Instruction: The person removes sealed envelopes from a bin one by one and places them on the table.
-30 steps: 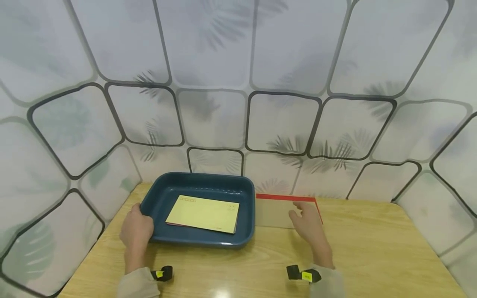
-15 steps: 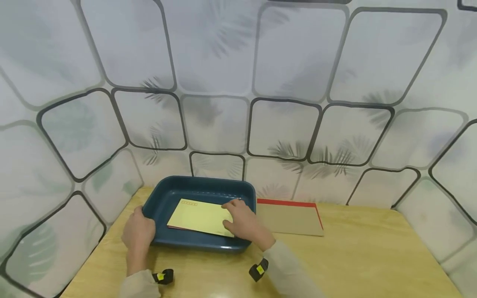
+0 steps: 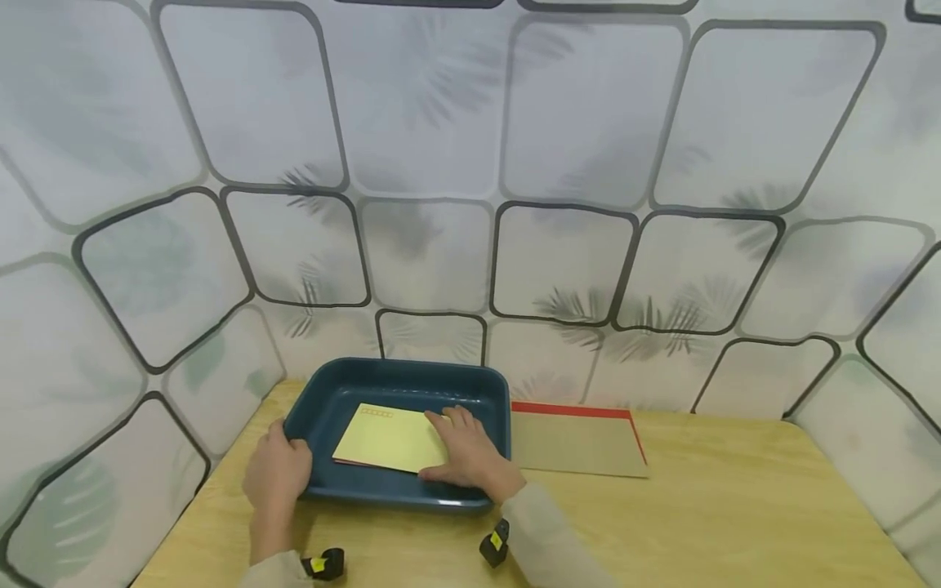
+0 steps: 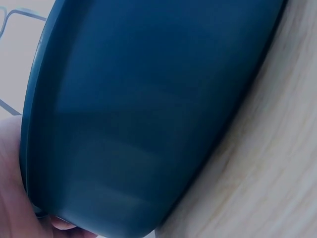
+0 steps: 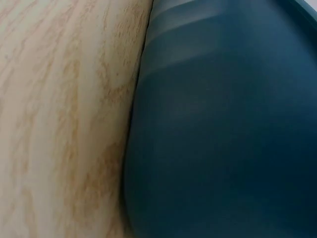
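Observation:
A dark blue tray (image 3: 400, 500) stands on the table, and its outer wall fills most of both wrist views. My left hand (image 3: 278, 467) grips the tray's left rim; in the left wrist view the hand (image 4: 15, 188) shows at the rim's corner, partly cut off. Inside the tray lies a stack of yellow envelopes (image 3: 385, 439) with a thin red edge showing below. Over the stack's right end rests my right hand (image 3: 470, 453), fingers spread, thumb near the front edge and forefinger near the back edge. That end of the envelopes is hidden. The right hand is out of its wrist view.
To the right of the tray, a flat brown sheet (image 3: 577, 443) with a red border lies against the back of the wooden table (image 3: 698, 523). A patterned curtain-like wall (image 3: 566, 261) rises behind the table and on both sides.
My right hand has moved left from above the brown sheet into the tray, onto the envelopes' right end. The left hand stays on the rim. The view has tilted slightly upward.

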The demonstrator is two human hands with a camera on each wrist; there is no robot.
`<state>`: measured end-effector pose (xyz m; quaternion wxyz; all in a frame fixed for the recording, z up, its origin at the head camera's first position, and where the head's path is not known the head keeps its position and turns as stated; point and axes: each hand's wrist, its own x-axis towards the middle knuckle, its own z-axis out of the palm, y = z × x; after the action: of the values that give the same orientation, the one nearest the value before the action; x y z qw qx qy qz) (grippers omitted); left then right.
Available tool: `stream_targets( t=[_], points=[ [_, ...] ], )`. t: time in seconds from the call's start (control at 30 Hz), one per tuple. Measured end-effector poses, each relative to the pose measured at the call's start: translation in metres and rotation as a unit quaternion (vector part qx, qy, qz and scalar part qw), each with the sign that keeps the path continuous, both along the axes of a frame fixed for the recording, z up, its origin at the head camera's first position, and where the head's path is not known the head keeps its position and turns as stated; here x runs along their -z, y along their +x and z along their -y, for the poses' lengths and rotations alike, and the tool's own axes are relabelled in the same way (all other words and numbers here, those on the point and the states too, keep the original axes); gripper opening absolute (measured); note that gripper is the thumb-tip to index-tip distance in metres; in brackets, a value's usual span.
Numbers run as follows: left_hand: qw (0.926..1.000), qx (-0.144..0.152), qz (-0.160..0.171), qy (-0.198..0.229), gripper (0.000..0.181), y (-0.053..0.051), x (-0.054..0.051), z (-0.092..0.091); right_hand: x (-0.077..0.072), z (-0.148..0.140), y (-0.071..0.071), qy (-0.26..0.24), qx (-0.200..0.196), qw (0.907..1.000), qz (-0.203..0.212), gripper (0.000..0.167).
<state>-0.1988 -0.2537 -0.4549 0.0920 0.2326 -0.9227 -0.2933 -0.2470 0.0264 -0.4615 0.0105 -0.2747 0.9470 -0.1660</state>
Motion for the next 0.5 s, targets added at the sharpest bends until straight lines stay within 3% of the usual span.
stream_targets(
  t=[0.23,0.5],
  points=[
    [0.9995,0.017,-0.004,-0.028,0.058,0.0023,-0.0031,0.002,0.0006,0.0032,0.0003,0.044,0.011,0.9987,0.022,0.104],
    [0.9996,0.015,0.004,-0.026,0.058,0.0023,-0.0027,-0.0001,0.0009,0.0017,0.0032,0.057,0.022,0.997,0.049,0.1]
  ],
)
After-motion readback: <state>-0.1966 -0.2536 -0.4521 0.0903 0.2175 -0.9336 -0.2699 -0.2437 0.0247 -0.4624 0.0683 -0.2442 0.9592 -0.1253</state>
